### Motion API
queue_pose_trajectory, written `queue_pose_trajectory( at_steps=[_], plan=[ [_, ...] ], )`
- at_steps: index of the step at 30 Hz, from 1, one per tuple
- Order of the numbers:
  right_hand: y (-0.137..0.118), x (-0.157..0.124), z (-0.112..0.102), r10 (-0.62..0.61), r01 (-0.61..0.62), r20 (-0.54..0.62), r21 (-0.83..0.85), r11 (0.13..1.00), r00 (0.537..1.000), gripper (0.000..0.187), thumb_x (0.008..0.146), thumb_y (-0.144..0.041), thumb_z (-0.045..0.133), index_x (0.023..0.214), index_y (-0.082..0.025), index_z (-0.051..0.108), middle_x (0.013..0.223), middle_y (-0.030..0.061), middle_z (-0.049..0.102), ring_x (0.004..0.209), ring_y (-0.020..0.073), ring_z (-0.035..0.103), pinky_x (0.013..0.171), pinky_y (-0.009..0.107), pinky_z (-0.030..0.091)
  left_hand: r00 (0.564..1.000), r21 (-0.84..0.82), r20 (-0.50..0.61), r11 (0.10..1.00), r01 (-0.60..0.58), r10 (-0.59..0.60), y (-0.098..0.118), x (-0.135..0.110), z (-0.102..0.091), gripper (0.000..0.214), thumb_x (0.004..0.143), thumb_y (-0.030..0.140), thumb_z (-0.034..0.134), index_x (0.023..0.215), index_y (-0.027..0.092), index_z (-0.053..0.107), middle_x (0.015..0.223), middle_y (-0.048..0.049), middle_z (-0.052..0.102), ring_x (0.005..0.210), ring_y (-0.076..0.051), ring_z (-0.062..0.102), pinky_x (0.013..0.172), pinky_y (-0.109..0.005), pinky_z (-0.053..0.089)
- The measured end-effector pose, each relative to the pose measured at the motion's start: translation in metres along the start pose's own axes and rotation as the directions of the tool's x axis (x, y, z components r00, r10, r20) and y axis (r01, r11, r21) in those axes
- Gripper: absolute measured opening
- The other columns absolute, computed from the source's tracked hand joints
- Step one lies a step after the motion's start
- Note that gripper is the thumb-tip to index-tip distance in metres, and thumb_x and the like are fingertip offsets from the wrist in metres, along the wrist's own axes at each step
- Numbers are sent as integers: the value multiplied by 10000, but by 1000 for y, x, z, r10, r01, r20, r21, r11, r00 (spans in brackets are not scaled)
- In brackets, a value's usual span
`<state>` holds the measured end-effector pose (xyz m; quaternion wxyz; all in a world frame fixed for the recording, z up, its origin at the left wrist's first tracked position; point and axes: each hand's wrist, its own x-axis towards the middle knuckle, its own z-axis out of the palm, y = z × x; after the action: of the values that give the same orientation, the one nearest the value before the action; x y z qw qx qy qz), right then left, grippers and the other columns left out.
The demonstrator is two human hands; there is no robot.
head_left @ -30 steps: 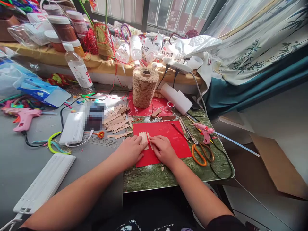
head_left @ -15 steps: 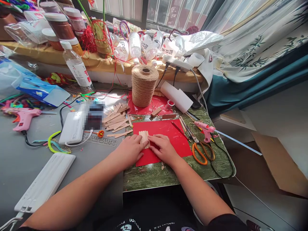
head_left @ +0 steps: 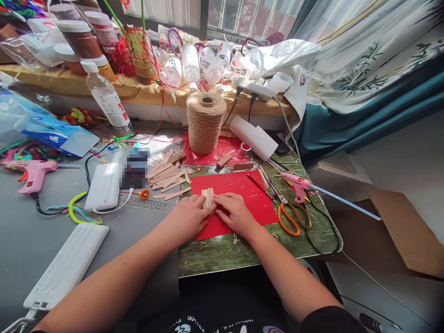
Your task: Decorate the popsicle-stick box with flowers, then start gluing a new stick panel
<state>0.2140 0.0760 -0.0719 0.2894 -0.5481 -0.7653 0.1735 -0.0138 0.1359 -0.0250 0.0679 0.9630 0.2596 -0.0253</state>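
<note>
Several wooden craft sticks (head_left: 207,198) stand side by side in a small row on a red sheet (head_left: 236,185). My left hand (head_left: 187,213) presses against the row from the left, its thumb lying across the lower part of the sticks. From the right, my right hand (head_left: 236,212) closes on the row's other edge with its fingers and thumb. The lower ends of the sticks are partly hidden by my fingers. A loose pile of craft sticks (head_left: 168,173) lies to the left of the sheet.
Right of the sheet lie scissors (head_left: 289,217) and a pink glue gun (head_left: 296,185). Behind it stands a twine spool (head_left: 206,122) near a white roll (head_left: 255,138). On the left are another pink glue gun (head_left: 34,173), white power banks (head_left: 102,187) and a water bottle (head_left: 109,101).
Both hands stay on the row of sticks, with almost no shift. The whole view has moved slightly as the head turned a little.
</note>
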Motion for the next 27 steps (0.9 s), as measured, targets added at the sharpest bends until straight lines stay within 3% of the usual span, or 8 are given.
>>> queue_pose_trajectory(
  at_steps=[7,15,27],
  plan=[
    [-6,1,-2,-18,20,20,-85,996,1000,344,1005,-260,622,1343,-295,673,1420,50,666,1253,280,563,1072,499,418,1000,18,6,1000,15,-15,1,1,-1,458,938,358,626,1377,233,583,1220,-135,610,1122,-317,560,913,-426,455],
    [-10,2,-1,-13,17,32,-135,991,999,364,990,-221,608,1339,-301,671,1409,62,662,1249,283,567,1064,500,419,1000,-6,-8,1000,12,-12,-1,-2,1,525,923,344,642,1430,257,535,1290,-135,604,1131,-328,568,918,-447,444],
    [-10,1,-4,-30,31,17,-97,995,999,326,976,-244,628,1293,-281,696,1361,81,677,1246,278,588,1059,491,433,999,-50,-25,999,19,-20,-5,1,-6,253,965,324,587,1175,204,661,1136,-120,643,1078,-287,588,919,-417,435]
  ],
)
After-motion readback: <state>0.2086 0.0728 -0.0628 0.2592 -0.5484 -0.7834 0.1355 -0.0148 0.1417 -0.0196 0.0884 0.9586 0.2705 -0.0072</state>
